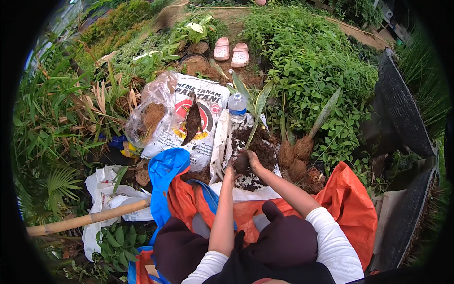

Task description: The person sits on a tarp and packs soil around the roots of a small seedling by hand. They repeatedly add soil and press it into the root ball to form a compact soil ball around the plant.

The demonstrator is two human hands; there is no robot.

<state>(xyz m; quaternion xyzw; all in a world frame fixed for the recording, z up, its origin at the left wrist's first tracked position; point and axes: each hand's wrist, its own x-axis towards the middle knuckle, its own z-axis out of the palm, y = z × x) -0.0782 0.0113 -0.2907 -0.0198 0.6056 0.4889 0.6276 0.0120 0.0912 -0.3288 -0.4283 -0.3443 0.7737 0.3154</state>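
Between my left hand [230, 170] and my right hand [254, 162] is a dark, round soil ball [241, 164], cupped from both sides. A snake plant [259, 105] with yellow-edged leaves rises just above the ball; its base seems to run down into it. Under my hands, loose dark soil [266, 146] lies spread over a white sack sheet [218, 150]. Just beyond the soil stands a clear water bottle [237, 107] with a blue label. My fingers are partly hidden behind the ball.
Fibre-wrapped balls [297, 169] with leaves sit at the right. To the left lie a printed white sack [165, 144], a brown husk piece [193, 120] and a plastic bag of fibre [152, 118]. A bamboo pole [90, 217], orange tarp [347, 203] and pink clogs [240, 55] lie around.
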